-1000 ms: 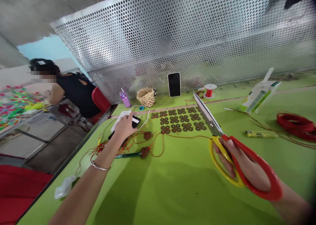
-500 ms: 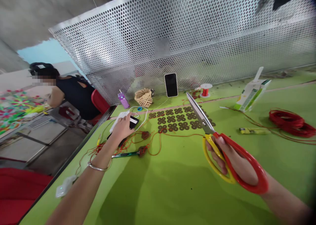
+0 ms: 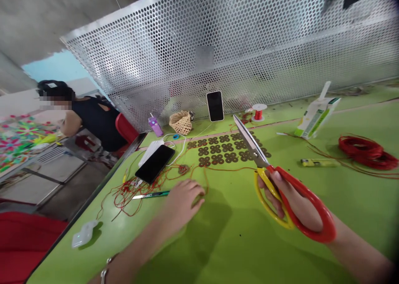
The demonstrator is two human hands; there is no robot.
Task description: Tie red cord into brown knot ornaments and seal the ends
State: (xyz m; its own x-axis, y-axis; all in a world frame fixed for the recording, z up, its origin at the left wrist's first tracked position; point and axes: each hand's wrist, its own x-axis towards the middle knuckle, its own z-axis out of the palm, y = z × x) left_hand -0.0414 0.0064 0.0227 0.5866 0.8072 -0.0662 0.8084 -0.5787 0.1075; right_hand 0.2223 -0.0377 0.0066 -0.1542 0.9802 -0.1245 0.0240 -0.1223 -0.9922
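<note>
- The right hand [image 3: 302, 207] is wrapped through the handles of the red-and-yellow scissors [image 3: 258, 161]; its fingers are bent around them, and the blades point forward from this hand.
- The left hand [image 3: 183, 197] is half open above the green table [image 3: 237, 259], with the fingers loosely curved; whether it has hold of something underneath, I cannot tell.
- A white earphone case [image 3: 84, 234] lies on the near left side of the left hand.
- Just beside this hand, on its left, is the utility knife [image 3: 151, 195], and past it the tangle of red cords [image 3: 124, 192].
- Ahead and to the left of this hand lies the black smartphone [image 3: 155, 163].
- Forward of both hands, the brown four-lobed pieces [image 3: 230, 157] are set in rows; the scissor blades partly cover them.
- To the right of the right hand, and forward, lies the coil of red cord [image 3: 361, 151].
- Farthest ahead of the hands stand the woven basket [image 3: 182, 123], the upright phone [image 3: 215, 106] and the perforated metal panel [image 3: 218, 26].
</note>
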